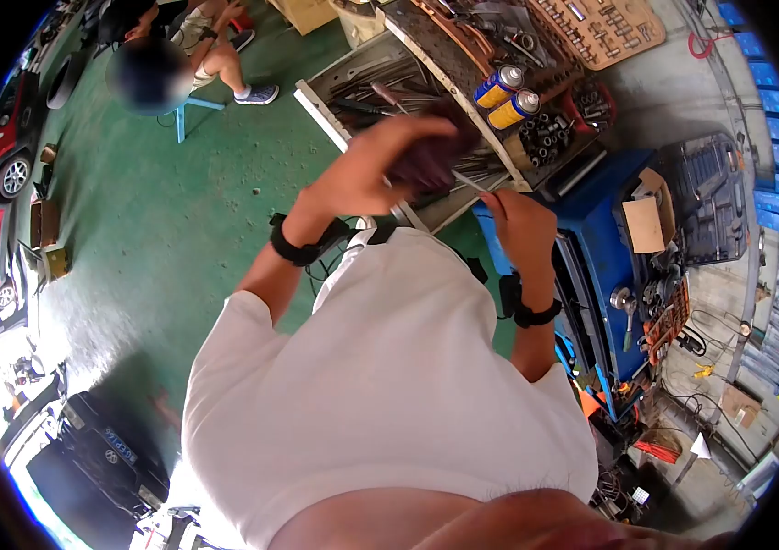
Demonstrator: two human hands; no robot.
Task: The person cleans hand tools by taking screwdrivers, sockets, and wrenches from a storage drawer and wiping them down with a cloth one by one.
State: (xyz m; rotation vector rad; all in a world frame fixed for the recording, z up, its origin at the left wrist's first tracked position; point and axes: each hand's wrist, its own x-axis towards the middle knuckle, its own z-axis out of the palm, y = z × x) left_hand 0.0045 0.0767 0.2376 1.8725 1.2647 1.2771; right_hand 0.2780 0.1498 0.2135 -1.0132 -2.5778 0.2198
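Note:
My left hand (362, 174), blurred by motion, is curled against a dark red cloth (435, 160), which bunches between its thumb and fingers. A thin metal rod (470, 181) runs from the cloth to my right hand (525, 229), whose fingers pinch its end. The cloth hides the rod's other end. Both hands are over the near edge of an open drawer (330, 124) full of long metal tools. A screwdriver-like handle (385, 93) sticks up among them, beyond my left hand.
Two spray cans (499, 86) stand on the bench beside a bin of sockets (545, 137). A blue tool cabinet (605, 238) is at the right, with an open black case (706, 192) behind it. A seated person (215, 60) is at the upper left. A red car (0, 192) stands far left.

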